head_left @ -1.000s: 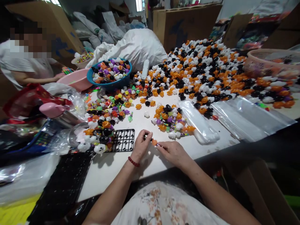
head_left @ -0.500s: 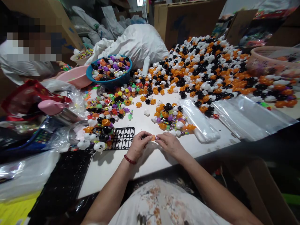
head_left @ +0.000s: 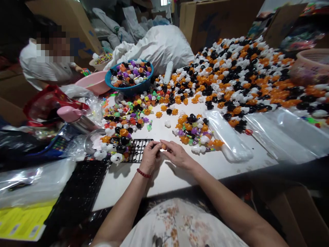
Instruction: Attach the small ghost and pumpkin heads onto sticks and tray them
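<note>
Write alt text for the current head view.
A person's left hand and right hand pinch a small orange piece above a white table. Beyond them lies a large pile of orange, black and white pieces, with a blue basin of mixed pieces to its left. A black grid lies by the left hand, and a co-worker is at far left.

Your white table [head_left: 118, 190] carries a big heap of orange, black and white pieces [head_left: 239, 79] at the far right and a filled blue basin [head_left: 131, 90] at the far left. Nearer you, a black grid [head_left: 139, 151] lies on the left, a small mixed pile [head_left: 192, 130] right of centre, and clear plastic bags [head_left: 228, 137] further right.
</note>
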### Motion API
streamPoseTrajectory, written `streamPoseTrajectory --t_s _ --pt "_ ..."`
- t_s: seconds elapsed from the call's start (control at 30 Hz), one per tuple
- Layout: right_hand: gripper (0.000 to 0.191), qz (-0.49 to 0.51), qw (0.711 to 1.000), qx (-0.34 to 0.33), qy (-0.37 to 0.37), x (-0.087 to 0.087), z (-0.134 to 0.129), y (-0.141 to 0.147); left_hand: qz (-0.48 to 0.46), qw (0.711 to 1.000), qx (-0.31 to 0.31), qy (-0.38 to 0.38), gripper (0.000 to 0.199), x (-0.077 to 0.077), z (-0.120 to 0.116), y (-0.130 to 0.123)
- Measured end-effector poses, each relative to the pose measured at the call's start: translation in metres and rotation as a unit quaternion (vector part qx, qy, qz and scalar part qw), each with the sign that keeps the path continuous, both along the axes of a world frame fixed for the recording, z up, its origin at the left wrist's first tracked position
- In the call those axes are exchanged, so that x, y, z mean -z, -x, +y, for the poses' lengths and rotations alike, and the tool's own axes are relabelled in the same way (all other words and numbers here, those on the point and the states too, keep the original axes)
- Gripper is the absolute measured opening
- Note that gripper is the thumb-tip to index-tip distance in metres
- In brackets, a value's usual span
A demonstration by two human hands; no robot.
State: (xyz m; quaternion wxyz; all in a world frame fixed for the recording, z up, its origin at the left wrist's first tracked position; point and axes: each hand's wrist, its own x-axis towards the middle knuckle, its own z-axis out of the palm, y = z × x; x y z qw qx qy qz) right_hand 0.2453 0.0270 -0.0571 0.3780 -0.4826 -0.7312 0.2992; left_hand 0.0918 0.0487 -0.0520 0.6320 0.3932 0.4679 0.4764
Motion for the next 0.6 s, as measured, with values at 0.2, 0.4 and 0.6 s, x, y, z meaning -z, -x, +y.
streamPoseTrajectory --t_s 0.2,0.4,0.6 --pt "0.037 0.137 0.988 0.024 0.069 0.001 0.003 -0.009 -0.053 0.998 -0.009 0.029 0.045 0.003 -0.004 -0.007" --pt "0.035 0.081 0.996 0.012 0.046 -0.004 -0.001 -0.014 -0.004 1.000 -0.025 0.010 0.056 0.004 -0.004 -0.008" --pt "0.031 0.024 1.000 0.014 -0.007 -0.016 -0.011 -0.016 0.027 0.999 -0.037 -0.025 0.053 0.007 -0.005 -0.009"
